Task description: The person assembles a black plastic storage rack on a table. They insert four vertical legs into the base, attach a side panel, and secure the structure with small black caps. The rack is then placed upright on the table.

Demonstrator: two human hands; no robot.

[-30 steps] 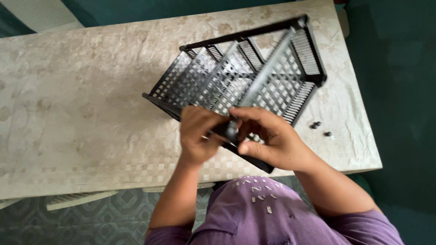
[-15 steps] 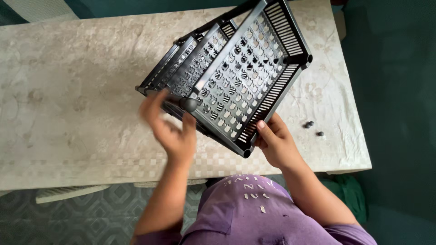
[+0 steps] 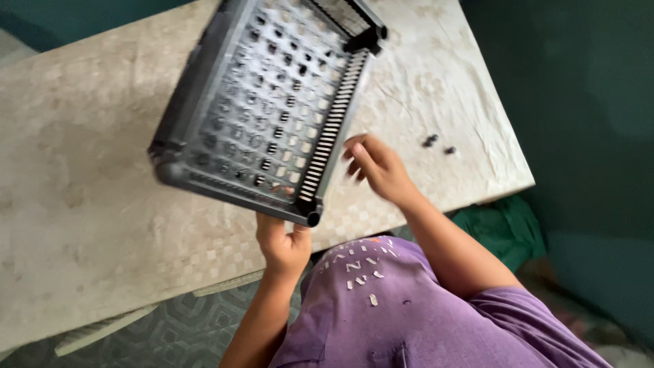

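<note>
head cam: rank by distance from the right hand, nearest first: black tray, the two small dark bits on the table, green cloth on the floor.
From the right hand:
1. black tray, just to its left, edge almost at the fingertips.
2. two small dark bits, on the table to its right.
3. green cloth, lower right, off the table's edge.
</note>
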